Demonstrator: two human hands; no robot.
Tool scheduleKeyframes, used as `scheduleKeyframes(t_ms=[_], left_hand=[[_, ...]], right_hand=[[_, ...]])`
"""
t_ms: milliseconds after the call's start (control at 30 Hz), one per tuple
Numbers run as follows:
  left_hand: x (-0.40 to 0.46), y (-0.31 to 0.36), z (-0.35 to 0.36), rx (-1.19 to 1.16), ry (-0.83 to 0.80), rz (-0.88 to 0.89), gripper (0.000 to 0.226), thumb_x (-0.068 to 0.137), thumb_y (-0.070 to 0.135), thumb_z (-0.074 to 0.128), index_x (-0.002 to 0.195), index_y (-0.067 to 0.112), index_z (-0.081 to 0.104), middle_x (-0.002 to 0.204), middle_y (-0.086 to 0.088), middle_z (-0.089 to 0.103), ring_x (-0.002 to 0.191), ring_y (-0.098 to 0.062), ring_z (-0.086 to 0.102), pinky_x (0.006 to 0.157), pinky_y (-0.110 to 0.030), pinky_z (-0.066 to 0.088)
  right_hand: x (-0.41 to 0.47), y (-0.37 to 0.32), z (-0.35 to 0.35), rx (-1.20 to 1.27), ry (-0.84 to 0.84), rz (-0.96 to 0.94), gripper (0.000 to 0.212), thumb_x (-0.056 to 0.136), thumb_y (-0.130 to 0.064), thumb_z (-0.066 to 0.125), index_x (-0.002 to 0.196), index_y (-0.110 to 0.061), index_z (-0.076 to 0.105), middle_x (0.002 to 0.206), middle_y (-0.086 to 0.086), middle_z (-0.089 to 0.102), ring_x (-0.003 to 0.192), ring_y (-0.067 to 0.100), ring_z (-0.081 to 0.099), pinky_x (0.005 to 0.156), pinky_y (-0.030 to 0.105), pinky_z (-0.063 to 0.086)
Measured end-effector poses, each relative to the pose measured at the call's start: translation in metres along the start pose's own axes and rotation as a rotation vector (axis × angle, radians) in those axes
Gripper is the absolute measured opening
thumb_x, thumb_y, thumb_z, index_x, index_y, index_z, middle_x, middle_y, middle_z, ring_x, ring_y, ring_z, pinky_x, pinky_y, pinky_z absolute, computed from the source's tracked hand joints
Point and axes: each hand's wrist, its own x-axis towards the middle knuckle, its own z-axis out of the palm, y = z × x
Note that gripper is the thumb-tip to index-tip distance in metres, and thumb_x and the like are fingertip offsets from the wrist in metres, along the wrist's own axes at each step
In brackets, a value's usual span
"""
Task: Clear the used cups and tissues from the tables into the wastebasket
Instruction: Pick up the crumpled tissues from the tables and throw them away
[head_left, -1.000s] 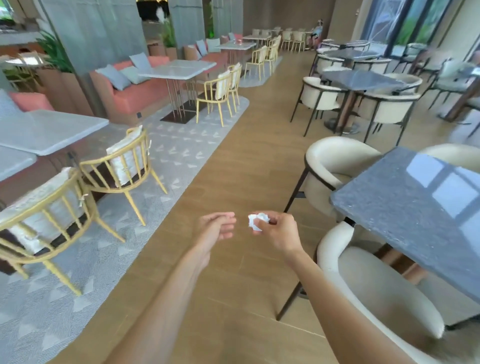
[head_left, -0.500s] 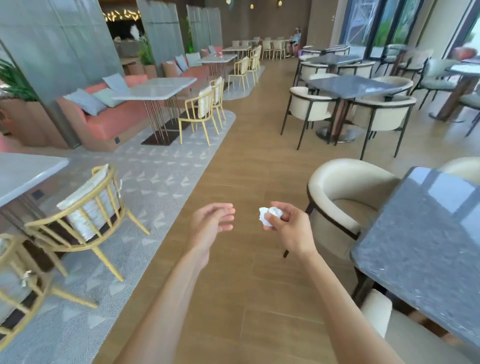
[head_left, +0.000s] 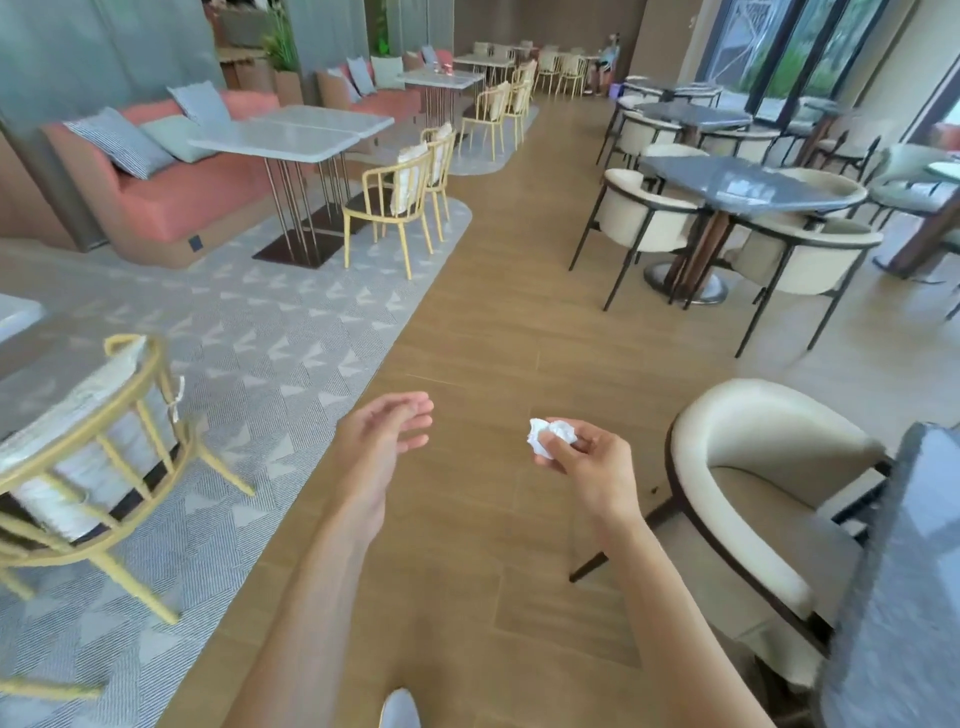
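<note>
Pinching a crumpled tissue (head_left: 551, 435), the right hand (head_left: 584, 457); left hand (head_left: 382, 434) relaxed.

No legible text, label, brand, number or sign anywhere in my head view. Nothing readable on what I hold, on the furniture, or on the walls and windows ahead of me.
</note>
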Motion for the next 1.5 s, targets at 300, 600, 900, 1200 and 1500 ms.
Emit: scheduleKeyframes(t_ms=[300,600,900,1200,1500], left_hand=[[0.181,0.039,0.037,-0.046,-0.12,-0.015,0.017,0.099,0.005,0.059,0.097,0.008,0.075,0.101,-0.013,0.077,0.096,-0.026,0.074,0.08,-0.033,0.059],[0.353,0.032,0.118,-0.043,-0.214,-0.024,0.018,0.099,0.001,0.057,0.098,0.004,0.074,0.105,-0.019,0.076,0.094,-0.027,0.073,0.076,-0.03,0.059],[0.572,0.063,0.237,-0.053,-0.168,0.053,0.02,0.099,-0.001,0.055,0.094,0.005,0.073,0.099,-0.016,0.075,0.09,-0.025,0.073,0.082,-0.038,0.06],[0.76,0.052,0.34,-0.11,-0.162,0.011,0.021,0.098,-0.001,0.055,0.092,0.006,0.073,0.098,-0.016,0.076,0.09,-0.027,0.073,0.079,-0.036,0.06],[1.024,0.048,0.433,-0.176,-0.234,-0.034,0.023,0.098,-0.001,0.054,0.091,0.007,0.074,0.097,-0.015,0.075,0.09,-0.026,0.073,0.084,-0.041,0.058]], right_hand=[[0.156,-0.058,0.087,0.242,0.098,0.042,0.017,0.094,-0.007,0.071,0.11,-0.003,0.074,0.081,0.008,0.074,0.068,0.016,0.066,0.074,0.021,0.058],[0.33,-0.059,0.099,0.307,0.268,0.017,0.016,0.093,-0.008,0.072,0.109,-0.01,0.075,0.079,0.001,0.074,0.065,0.01,0.065,0.071,0.017,0.055],[0.589,-0.105,0.116,0.351,0.159,-0.055,0.015,0.093,-0.008,0.073,0.106,-0.012,0.077,0.074,-0.003,0.072,0.067,0.01,0.065,0.07,0.017,0.054],[0.787,-0.117,0.122,0.291,0.122,-0.018,0.015,0.093,-0.006,0.072,0.106,-0.011,0.078,0.082,0.004,0.076,0.064,0.009,0.063,0.072,0.019,0.055],[1.05,-0.129,0.158,0.23,0.169,-0.003,0.015,0.092,-0.004,0.072,0.106,-0.009,0.077,0.077,0.006,0.073,0.066,0.013,0.065,0.076,0.023,0.057]])
